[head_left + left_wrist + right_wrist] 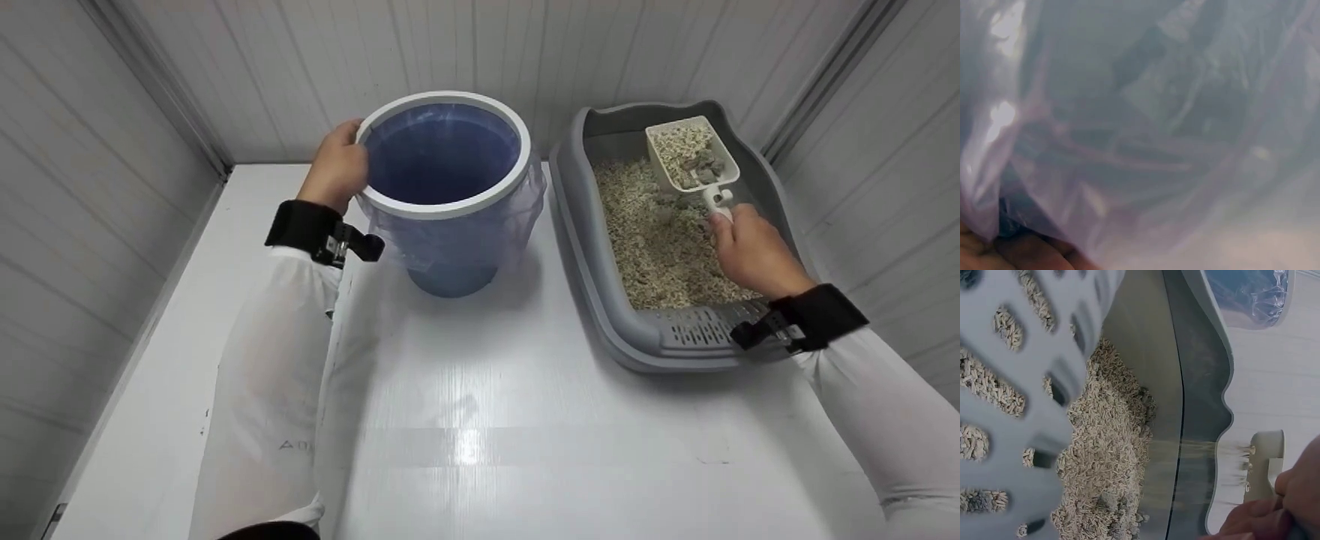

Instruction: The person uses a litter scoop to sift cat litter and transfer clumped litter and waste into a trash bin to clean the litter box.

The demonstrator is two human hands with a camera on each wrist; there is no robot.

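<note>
Head view: right hand [752, 251] grips the handle of a white litter scoop [691, 159], fingers curled round it. The scoop is raised over the far end of the grey litter box [600, 300] and loaded with pale pellets plus a few grey clumps. Left hand [337, 166] grips the white rim of the bin [447, 196] on its left side, fingers wrapped over the edge. The bin is lined with a blue translucent bag [525, 217] and looks empty inside. The litter box holds a bed of pale pellet litter [660, 247], with a slotted step at the near end. Bin and box stand just beside each other on the white surface [480, 420]. To do this well, I'd say: keep the scoop level, shake loose pellets through over the box, not over the gap, and keep the bin steadied by the rim.

Left wrist view: almost all crumpled bag film [1145, 140], very close and blurred. A bit of finger shows at the bottom left corner, pressed against the plastic; the grip cannot be read here.

Right wrist view: slotted scoop floor [1022, 365] fills the left, with pellets lying in its slots. Pellets are falling in a blur near the box's grey wall [1196, 382]. The litter heap [1106, 467] lies below, with greyish clumps mixed in low down. Right-hand fingers [1264, 517] are clenched on the scoop handle [1268, 455]. A corner of the bagged bin shows at top right.
</note>
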